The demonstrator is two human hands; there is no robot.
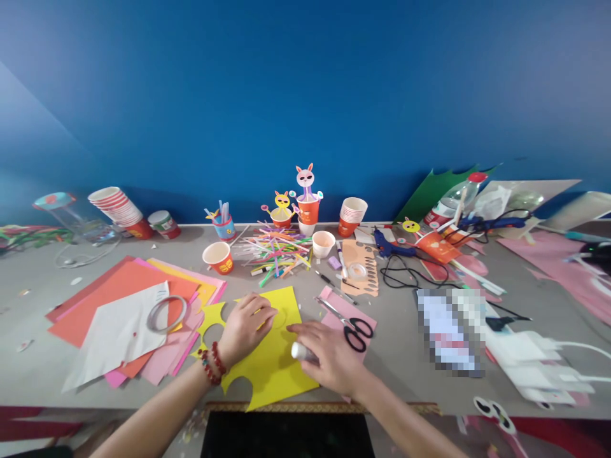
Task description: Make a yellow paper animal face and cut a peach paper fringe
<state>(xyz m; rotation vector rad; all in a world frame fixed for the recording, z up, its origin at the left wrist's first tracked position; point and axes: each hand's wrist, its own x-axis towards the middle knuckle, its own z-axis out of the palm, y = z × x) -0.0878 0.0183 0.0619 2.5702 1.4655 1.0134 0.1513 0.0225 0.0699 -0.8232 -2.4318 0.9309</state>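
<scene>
A yellow sheet of paper [291, 369] with round cut-outs along its left side lies in front of me. My left hand [243, 327] is over its upper left part, fingers bent and drawn together; whatever they hold, if anything, is hidden. A faint circle outline shows on the sheet beside the fingertips. My right hand [331, 356] lies over the sheet's right edge, curled round a white cylinder [304, 352] whose end sticks out leftward; its kind is unclear. Black-handled scissors [356, 332] rest on pink paper [370, 312] just beyond my right hand.
Coloured sheets [114, 286] and a tape roll [167, 314] lie at left. Behind the yellow sheet are a straw pile [277, 249], a paper cup [218, 257] and cups with animal faces [308, 210]. A blue glue gun [394, 245] and a white power strip [529, 366] are at right.
</scene>
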